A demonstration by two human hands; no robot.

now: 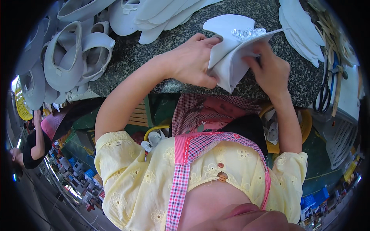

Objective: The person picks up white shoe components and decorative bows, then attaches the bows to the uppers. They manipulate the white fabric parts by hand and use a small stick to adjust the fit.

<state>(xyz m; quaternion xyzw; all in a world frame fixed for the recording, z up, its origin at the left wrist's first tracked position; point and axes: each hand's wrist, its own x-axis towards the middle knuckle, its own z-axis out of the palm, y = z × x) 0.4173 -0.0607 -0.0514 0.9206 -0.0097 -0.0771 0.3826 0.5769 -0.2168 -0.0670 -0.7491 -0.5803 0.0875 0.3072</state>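
Observation:
Between my two hands, over the dark speckled worktop (144,57), is a folded white shoe upper (227,63) with a cluster of clear, shiny stones (248,34) near its top edge. My left hand (194,61) is closed on its left side, the thumb low and the fingers partly behind it. On the other side my right hand (269,69) pinches the piece, some fingertips hidden by the fold. To the left stand several white shoe uppers (63,73) with open tops and straps.
Flat white sole-shaped pieces lie in a pile at the far edge (165,15) and another stack at right (300,32). Black-handled scissors (323,96) hang at the right edge. A yellow basket (306,127) stands below the worktop. Another person (36,144) is at far left.

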